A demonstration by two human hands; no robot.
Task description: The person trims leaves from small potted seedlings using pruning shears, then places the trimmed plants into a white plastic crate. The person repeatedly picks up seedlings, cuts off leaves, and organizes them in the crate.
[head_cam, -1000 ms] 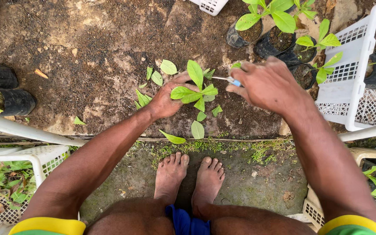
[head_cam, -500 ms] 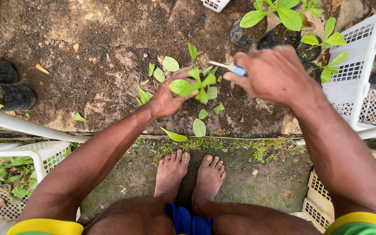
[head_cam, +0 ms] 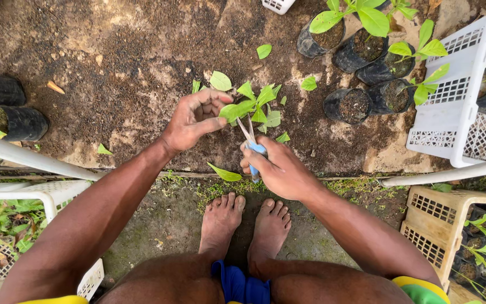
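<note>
Head view, as I am watching: left hand (head_cam: 189,121) is pinching a green leafy cutting (head_cam: 252,105); right hand (head_cam: 279,169) is gripping blue-handled scissors (head_cam: 252,143), blades pointing up toward its stem.

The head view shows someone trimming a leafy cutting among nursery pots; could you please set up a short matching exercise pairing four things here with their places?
Things:
1. leafy cutting
2. scissors
3. white crate
4. loose leaf

Places:
A. far right, beside the black nursery bags
B. in the right hand
C. on the ground in front of the bare toes
D. pinched in the left hand

Pairs: 1-D, 2-B, 3-A, 4-C
</note>
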